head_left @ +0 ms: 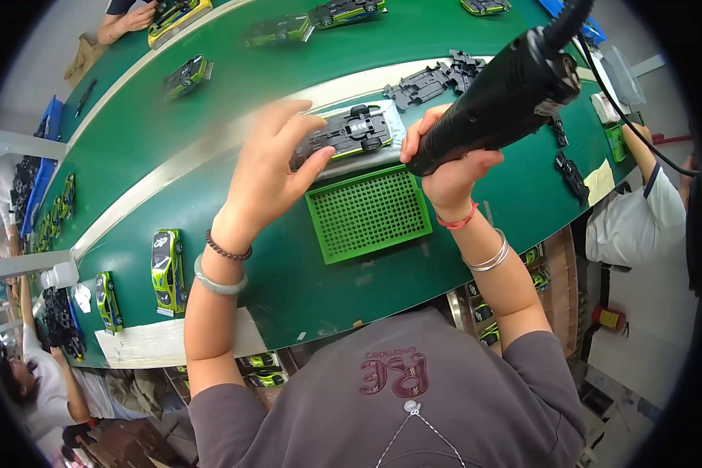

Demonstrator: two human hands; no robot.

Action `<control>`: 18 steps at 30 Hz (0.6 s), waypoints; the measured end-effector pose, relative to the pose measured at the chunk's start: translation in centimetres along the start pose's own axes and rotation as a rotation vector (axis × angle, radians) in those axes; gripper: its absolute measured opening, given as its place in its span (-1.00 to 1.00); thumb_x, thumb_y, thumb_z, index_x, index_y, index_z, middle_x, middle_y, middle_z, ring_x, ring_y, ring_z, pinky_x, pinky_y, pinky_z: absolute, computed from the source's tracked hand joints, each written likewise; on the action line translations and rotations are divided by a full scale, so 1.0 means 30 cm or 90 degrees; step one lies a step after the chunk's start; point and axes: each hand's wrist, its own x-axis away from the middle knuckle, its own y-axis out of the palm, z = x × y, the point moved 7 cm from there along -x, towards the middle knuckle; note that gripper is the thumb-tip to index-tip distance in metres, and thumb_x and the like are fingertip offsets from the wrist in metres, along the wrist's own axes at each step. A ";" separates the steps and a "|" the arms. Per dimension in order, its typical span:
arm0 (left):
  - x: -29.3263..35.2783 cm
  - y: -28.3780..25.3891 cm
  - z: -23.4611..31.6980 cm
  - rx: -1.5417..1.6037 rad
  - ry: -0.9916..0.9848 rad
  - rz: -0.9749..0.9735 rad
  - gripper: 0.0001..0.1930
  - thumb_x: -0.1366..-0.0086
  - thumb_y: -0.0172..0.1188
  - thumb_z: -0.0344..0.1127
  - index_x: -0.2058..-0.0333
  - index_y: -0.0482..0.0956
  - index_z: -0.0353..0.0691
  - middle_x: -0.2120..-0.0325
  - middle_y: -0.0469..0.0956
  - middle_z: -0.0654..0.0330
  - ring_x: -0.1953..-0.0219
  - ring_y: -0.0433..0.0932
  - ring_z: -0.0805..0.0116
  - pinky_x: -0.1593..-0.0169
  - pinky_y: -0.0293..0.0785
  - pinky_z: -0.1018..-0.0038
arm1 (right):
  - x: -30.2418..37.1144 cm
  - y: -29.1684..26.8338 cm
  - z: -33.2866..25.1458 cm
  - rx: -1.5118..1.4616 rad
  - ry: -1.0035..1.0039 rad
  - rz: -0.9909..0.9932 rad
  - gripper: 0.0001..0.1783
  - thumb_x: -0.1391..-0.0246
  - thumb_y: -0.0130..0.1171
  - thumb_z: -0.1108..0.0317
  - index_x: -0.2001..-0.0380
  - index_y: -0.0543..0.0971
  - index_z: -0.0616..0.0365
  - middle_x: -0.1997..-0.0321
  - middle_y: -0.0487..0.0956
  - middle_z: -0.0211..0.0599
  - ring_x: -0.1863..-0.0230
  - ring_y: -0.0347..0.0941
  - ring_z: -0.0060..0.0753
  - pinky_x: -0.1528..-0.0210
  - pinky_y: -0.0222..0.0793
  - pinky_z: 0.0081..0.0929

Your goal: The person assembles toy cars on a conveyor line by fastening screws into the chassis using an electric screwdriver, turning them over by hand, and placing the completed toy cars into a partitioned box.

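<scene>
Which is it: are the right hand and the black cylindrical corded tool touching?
Touching: the head view shows the right hand gripping the tool near its lower end.

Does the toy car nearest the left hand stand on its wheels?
No, the toy car by the left hand lies upside down, black underside facing up.

Bare green tabletop (281, 273) left of the green basket (378, 247): my left hand (277, 160) could pass. Basket blocks the upturned toy car's (355, 132) near side; black chassis parts (421, 84) crowd beyond; black power tool (495, 101) in my right hand (448, 175) bars the right.
</scene>
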 end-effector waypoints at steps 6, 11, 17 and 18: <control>0.011 0.050 -0.022 0.008 -0.006 -0.056 -0.60 -0.03 0.24 -0.35 0.09 0.48 -0.12 0.02 0.35 0.00 -0.03 0.32 0.03 -0.07 0.28 0.26 | -0.021 -0.003 -0.016 -0.083 0.014 0.040 0.05 0.40 -0.46 -0.71 0.48 0.31 0.21 0.69 0.35 -0.30 0.67 0.33 -0.42 0.62 0.27 -0.52; 0.021 0.066 -0.012 -0.009 0.047 -0.036 -0.61 -0.03 0.23 -0.29 0.11 0.49 -0.09 0.13 0.40 -0.06 0.10 0.39 -0.02 0.03 0.35 0.23 | -0.135 0.052 -0.196 -0.146 -0.104 -0.078 0.13 0.49 -0.59 -0.75 0.45 0.31 0.22 0.71 0.37 -0.23 0.68 0.30 -0.39 0.59 0.31 -0.47; 0.018 0.073 -0.008 -0.026 0.064 -0.029 -0.62 -0.01 0.24 -0.29 0.12 0.49 -0.08 0.15 0.41 -0.03 0.12 0.40 0.02 0.04 0.35 0.25 | -0.199 0.105 -0.096 -0.075 -0.060 -0.054 0.08 0.41 -0.53 -0.72 0.48 0.34 0.22 0.73 0.39 -0.23 0.69 0.34 -0.38 0.60 0.30 -0.52; 0.020 0.073 -0.006 -0.024 0.065 -0.030 -0.62 -0.01 0.24 -0.29 0.13 0.49 -0.08 0.15 0.42 -0.02 0.13 0.40 0.03 0.04 0.35 0.25 | -0.198 0.103 -0.083 -0.059 -0.057 -0.041 0.06 0.38 -0.52 -0.71 0.49 0.34 0.22 0.73 0.39 -0.24 0.70 0.34 -0.38 0.61 0.29 -0.52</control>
